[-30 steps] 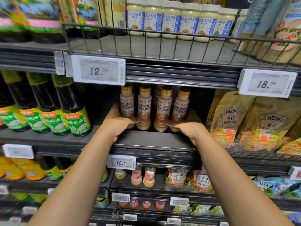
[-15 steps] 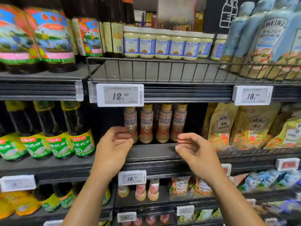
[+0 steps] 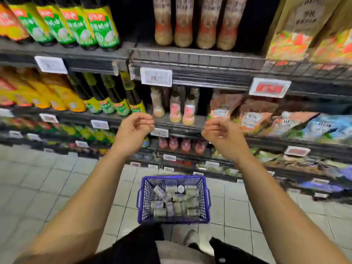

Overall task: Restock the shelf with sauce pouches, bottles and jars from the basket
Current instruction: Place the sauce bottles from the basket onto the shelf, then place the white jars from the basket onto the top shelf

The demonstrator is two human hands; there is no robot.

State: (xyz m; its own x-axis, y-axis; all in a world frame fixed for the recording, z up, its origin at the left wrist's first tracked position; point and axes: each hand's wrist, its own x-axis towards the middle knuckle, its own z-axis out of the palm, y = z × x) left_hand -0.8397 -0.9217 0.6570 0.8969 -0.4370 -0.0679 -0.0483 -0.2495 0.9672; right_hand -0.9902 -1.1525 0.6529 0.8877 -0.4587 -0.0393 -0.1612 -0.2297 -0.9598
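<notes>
Reaching down cleanly matters now: both the left hand and right hand hang loosely curled and hold nothing above the blue basket on the floor, where blurred jars lie jumbled, so I would lift 1 per hand.

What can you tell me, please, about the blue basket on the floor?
The basket is blue, apparently plastic mesh, rectangular, with a solid rim and a handle loop at each side. It stands upright on the tiled floor before the shelves, just ahead of the person's feet. Small jars lie jumbled inside, too blurred to read. Neither hand touches it.
</notes>
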